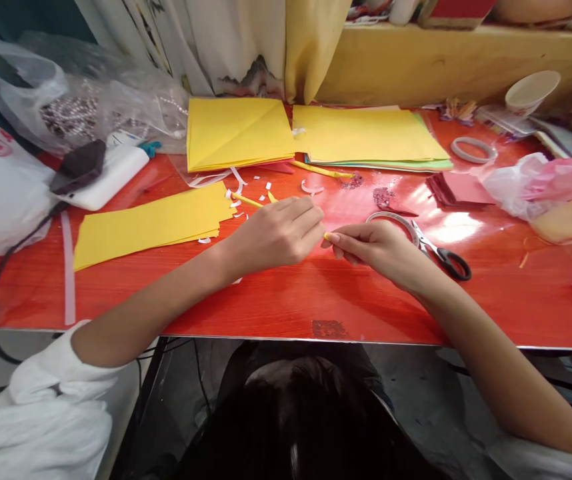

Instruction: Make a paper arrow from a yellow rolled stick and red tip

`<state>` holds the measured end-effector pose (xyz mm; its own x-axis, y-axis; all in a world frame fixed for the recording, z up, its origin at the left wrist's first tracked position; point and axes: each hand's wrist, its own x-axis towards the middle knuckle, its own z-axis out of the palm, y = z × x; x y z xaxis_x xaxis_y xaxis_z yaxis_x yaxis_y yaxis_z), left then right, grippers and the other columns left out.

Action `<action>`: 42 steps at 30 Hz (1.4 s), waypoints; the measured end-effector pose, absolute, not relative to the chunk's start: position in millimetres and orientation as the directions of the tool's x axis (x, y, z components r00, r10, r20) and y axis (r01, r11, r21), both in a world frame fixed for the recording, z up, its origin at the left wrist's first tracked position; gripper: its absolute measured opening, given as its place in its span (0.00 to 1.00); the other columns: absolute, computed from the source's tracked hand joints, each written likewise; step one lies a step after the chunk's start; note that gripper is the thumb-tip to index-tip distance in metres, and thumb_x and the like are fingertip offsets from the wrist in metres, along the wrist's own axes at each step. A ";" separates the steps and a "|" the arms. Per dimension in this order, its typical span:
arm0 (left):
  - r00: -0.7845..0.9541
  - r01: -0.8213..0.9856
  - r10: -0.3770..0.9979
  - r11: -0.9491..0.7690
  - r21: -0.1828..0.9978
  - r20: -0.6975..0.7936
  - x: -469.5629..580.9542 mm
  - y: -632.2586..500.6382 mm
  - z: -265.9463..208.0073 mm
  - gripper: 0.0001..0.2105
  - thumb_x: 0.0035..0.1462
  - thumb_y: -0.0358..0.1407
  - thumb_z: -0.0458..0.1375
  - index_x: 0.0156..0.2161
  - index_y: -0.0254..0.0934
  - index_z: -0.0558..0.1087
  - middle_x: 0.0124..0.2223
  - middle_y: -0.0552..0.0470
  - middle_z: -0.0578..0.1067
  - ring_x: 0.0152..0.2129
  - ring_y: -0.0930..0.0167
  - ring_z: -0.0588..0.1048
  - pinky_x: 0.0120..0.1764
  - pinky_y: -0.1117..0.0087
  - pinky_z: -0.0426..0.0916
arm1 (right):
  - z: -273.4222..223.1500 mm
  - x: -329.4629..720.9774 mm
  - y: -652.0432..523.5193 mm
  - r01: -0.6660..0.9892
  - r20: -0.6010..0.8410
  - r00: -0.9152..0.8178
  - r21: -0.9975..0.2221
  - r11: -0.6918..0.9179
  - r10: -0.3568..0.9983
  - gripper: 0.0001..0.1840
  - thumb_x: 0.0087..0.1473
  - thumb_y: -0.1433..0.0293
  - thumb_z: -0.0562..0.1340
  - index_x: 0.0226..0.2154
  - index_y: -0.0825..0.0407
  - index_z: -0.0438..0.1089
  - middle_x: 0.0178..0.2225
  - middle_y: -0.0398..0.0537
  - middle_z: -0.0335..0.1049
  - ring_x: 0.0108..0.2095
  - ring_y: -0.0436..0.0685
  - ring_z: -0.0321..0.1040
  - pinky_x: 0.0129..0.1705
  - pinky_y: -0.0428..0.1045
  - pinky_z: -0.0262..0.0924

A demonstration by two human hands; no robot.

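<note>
My right hand (379, 248) pinches the end of a thin yellow rolled paper stick (327, 237) between thumb and forefinger. Close beside it, my left hand (283, 230) is closed, its fingers curled over the same stick, whose middle is hidden. A yellow length (247, 199) juts out behind the left knuckles, in line with that end. Black-handled scissors (441, 253) lie just past the right hand, beside a roll of tape (393, 220). To the left is a stack of cut yellow paper strips (151, 223), with white scraps (269, 187) scattered around its end.
Two stacks of yellow sheets, left (239, 133) and right (366, 137), lie at the back of the red table (266, 303). Another yellow roll (323, 170) rests before them. Plastic bags (6, 180) and a white power bank (109, 177) are left; red paper squares (461, 189) sit right.
</note>
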<state>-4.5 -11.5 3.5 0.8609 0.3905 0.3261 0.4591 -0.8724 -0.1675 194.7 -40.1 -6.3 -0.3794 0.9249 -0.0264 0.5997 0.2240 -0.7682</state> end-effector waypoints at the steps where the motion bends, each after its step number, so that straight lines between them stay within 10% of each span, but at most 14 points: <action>1: 0.854 0.462 0.391 -0.874 -0.152 0.344 -4.8 -10.4 2.8 0.15 0.62 0.29 0.40 0.36 0.33 0.70 0.35 0.44 0.72 0.38 0.66 0.69 0.39 0.63 0.63 | -6.1 194.6 -40.6 0.608 0.009 -0.372 -0.753 0.251 0.928 0.21 0.57 0.57 0.53 0.25 0.55 0.69 0.17 0.41 0.60 0.19 0.47 0.55 0.21 0.45 0.48; 6: 0.704 0.550 0.514 -0.831 0.083 0.490 -7.0 -0.1 1.4 0.14 0.57 0.36 0.53 0.48 0.34 0.65 0.46 0.42 0.69 0.45 0.63 0.67 0.45 0.61 0.63 | -8.7 190.2 -42.1 0.753 0.284 -0.348 -0.484 0.447 0.894 0.16 0.59 0.64 0.53 0.26 0.54 0.69 0.22 0.45 0.65 0.22 0.49 0.58 0.25 0.47 0.50; 10: 0.714 0.531 0.614 -0.788 0.311 0.336 -10.6 4.8 6.0 0.15 0.55 0.37 0.56 0.46 0.34 0.68 0.42 0.47 0.73 0.38 0.69 0.71 0.39 0.70 0.64 | -14.6 189.6 -41.4 0.797 0.371 -0.413 -0.295 0.527 0.832 0.15 0.60 0.66 0.51 0.30 0.54 0.69 0.26 0.49 0.67 0.23 0.50 0.59 0.26 0.47 0.50; 22: 0.648 0.558 0.698 -0.708 0.433 0.306 -7.3 -2.4 8.0 0.08 0.54 0.35 0.56 0.31 0.35 0.76 0.31 0.52 0.77 0.27 0.75 0.72 0.33 0.74 0.62 | -16.6 196.0 -40.1 0.744 0.386 -0.497 -0.272 0.611 0.777 0.10 0.59 0.69 0.52 0.33 0.53 0.68 0.27 0.47 0.66 0.25 0.50 0.60 0.27 0.47 0.54; 30: 0.634 0.470 0.749 -0.175 0.865 -0.193 -13.4 6.3 17.2 0.12 0.53 0.39 0.56 0.32 0.31 0.76 0.25 0.50 0.75 0.19 0.78 0.69 0.25 0.77 0.63 | -23.5 197.5 -39.8 0.708 0.490 -0.633 0.054 0.704 0.600 0.12 0.60 0.71 0.50 0.36 0.55 0.67 0.27 0.49 0.67 0.27 0.52 0.59 0.28 0.48 0.54; 42: 0.673 0.373 0.674 0.050 0.927 -0.306 -8.3 0.4 13.0 0.10 0.47 0.38 0.62 0.24 0.31 0.76 0.21 0.52 0.72 0.17 0.79 0.66 0.21 0.77 0.61 | -21.3 197.2 -39.5 0.607 0.540 -0.749 0.327 0.724 0.384 0.10 0.58 0.77 0.51 0.35 0.55 0.67 0.26 0.47 0.69 0.25 0.52 0.59 0.27 0.49 0.54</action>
<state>-8.3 0.4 13.0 0.6725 0.6736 -0.3065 0.3727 0.0496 0.9266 197.2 -39.5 -21.3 -0.7489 0.3836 0.5404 0.6071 0.7241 0.3274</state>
